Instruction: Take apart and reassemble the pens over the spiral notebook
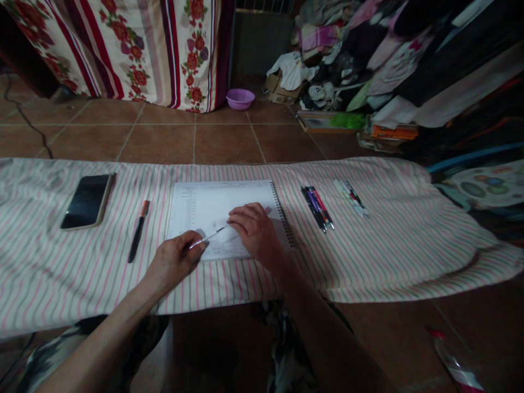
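Over an open spiral notebook [235,196], a thin pale pen refill [213,233] with a dark stretch near its right end runs slantwise between my hands. My left hand [180,254] is closed round the lower left end, where a bit of purple shows by the fingers. Fingertips of my right hand [254,226] are pinched at the refill's upper right end, and this hand rests low over the page. Whatever else lies inside either grip is hidden.
Left of the notebook lie a black marker [138,232] with an orange end and a phone [88,201]. To the right are several pens [317,208] and another small group of pale pens [351,197]. A striped cloth [393,240] covers the table. Beyond it stands a purple basin [240,99].
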